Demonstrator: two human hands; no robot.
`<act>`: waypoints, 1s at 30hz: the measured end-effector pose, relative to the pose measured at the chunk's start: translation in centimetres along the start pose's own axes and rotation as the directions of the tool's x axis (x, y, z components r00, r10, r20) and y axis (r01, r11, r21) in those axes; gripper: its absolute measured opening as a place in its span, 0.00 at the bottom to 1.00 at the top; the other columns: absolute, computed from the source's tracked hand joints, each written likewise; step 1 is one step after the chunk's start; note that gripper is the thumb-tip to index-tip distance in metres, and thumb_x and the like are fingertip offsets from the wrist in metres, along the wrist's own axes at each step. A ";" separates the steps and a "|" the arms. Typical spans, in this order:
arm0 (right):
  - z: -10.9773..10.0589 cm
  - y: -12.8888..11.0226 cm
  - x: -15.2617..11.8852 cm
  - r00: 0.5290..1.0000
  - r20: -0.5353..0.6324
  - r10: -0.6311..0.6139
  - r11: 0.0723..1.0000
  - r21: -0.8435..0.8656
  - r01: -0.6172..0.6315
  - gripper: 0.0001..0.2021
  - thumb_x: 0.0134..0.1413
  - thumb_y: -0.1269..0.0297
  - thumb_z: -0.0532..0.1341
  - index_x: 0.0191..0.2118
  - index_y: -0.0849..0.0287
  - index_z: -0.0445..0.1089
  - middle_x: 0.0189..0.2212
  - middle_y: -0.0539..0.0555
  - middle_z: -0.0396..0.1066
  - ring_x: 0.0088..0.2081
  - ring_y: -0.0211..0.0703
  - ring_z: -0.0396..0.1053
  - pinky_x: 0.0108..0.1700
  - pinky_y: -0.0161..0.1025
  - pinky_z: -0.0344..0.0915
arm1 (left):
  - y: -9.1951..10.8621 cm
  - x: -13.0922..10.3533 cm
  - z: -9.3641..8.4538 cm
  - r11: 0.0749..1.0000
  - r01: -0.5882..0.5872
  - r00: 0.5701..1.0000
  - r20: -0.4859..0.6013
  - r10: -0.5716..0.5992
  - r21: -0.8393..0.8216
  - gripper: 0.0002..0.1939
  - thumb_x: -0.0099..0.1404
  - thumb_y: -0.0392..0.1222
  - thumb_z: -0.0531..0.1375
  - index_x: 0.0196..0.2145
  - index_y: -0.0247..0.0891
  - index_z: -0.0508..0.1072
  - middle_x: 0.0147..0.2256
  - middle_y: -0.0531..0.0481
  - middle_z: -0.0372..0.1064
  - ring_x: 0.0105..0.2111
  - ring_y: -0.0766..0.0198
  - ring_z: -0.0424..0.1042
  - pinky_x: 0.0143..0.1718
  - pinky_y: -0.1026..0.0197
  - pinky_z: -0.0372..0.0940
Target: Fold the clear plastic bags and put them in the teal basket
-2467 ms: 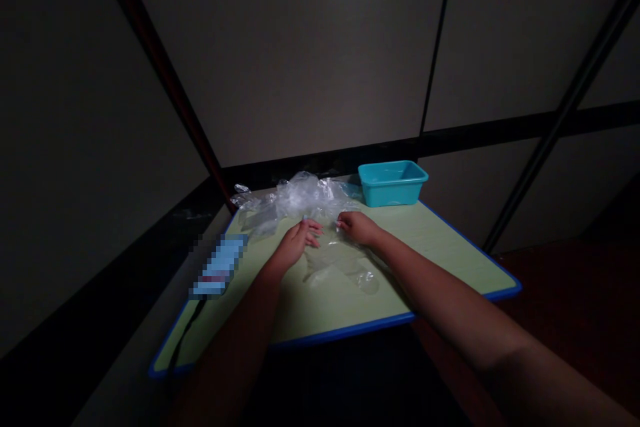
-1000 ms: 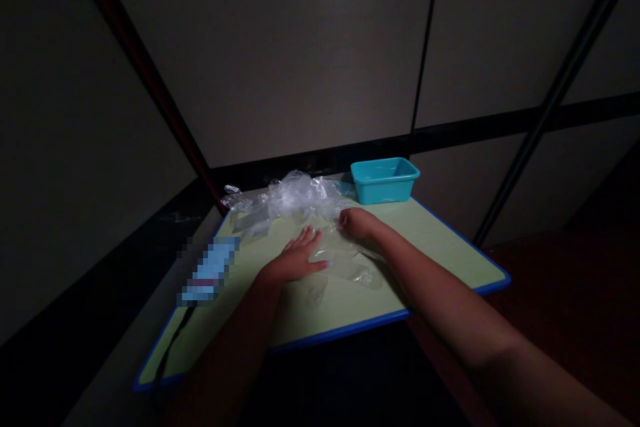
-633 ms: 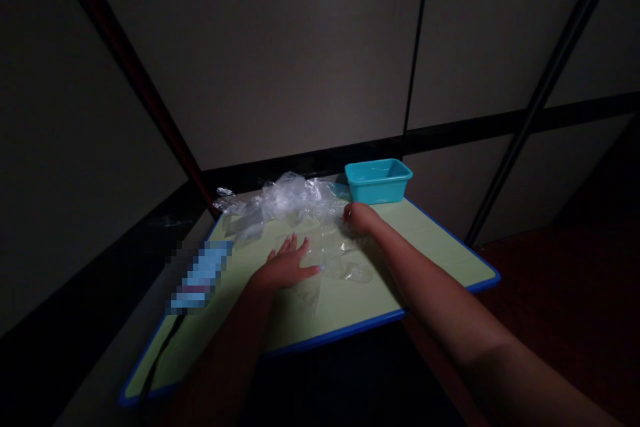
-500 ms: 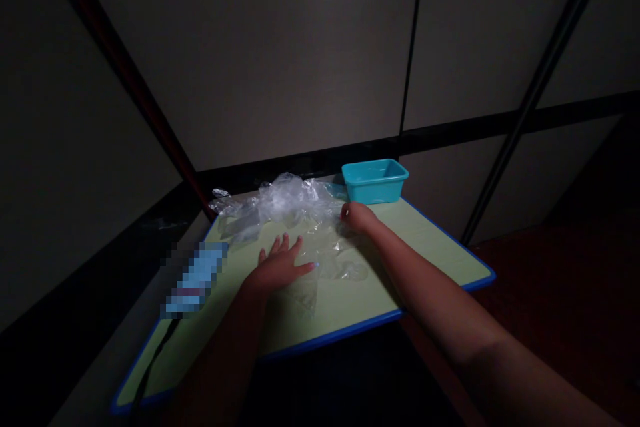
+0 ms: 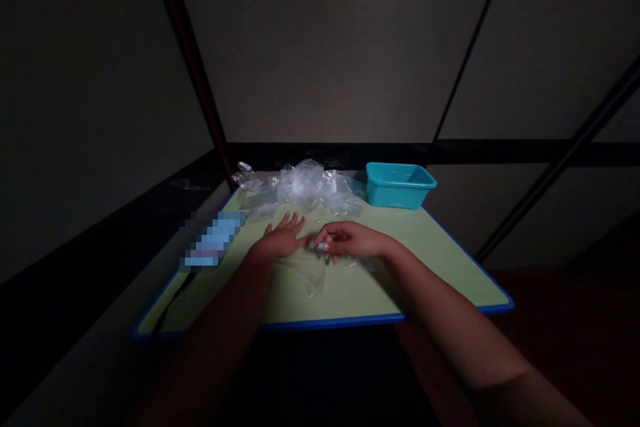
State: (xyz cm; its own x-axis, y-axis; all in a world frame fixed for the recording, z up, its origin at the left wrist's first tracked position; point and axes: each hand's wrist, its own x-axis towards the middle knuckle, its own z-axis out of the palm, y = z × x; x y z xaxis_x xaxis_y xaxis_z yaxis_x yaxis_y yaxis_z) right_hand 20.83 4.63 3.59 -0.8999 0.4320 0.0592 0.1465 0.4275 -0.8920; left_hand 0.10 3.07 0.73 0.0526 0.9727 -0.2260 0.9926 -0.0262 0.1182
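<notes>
My left hand (image 5: 284, 237) lies with spread fingers on a flat, clear plastic bag (image 5: 313, 275) at the middle of the light green table (image 5: 440, 273). Just right of it, my right hand (image 5: 345, 240) hovers low over the same bag, its fingers curled and the thumb near the fingertips. Whether anything thin is between those fingers is too dim to tell. Behind both hands a crumpled heap of clear plastic bags (image 5: 305, 185) stretches along the back of the table.
An open turquoise basket (image 5: 397, 195) stands at the back right. On the left edge lies a blurred blue object (image 5: 215, 240) with a dark cord running toward the front. The table has a blue rim, and a panelled wall rises behind it.
My right hand has moved left and nearer, from beside the basket to close by my left hand. My left hand stays spread on the bag. The camera view has shifted and levelled.
</notes>
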 end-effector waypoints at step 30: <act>0.4 -3.4 -2.0 0.782 0.411 0.468 0.867 -0.386 -0.316 0.43 0.56 0.50 0.55 0.66 0.66 0.30 0.24 0.52 0.72 0.16 0.31 0.60 0.21 0.30 0.59 | 0.4 0.4 1.1 0.998 0.063 0.989 -0.133 -0.065 -0.020 0.46 0.58 0.71 0.38 0.65 0.41 0.32 0.65 0.44 0.21 0.64 0.54 0.22 0.58 0.36 0.31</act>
State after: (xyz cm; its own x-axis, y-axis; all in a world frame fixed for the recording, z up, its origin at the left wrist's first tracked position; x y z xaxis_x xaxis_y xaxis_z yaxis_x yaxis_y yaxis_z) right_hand 22.01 2.01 6.30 -0.8041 0.2116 -0.5556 0.5699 0.5402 -0.6192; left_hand 0.60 3.23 -0.37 -0.0271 0.9944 -0.1025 0.9916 0.0397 0.1229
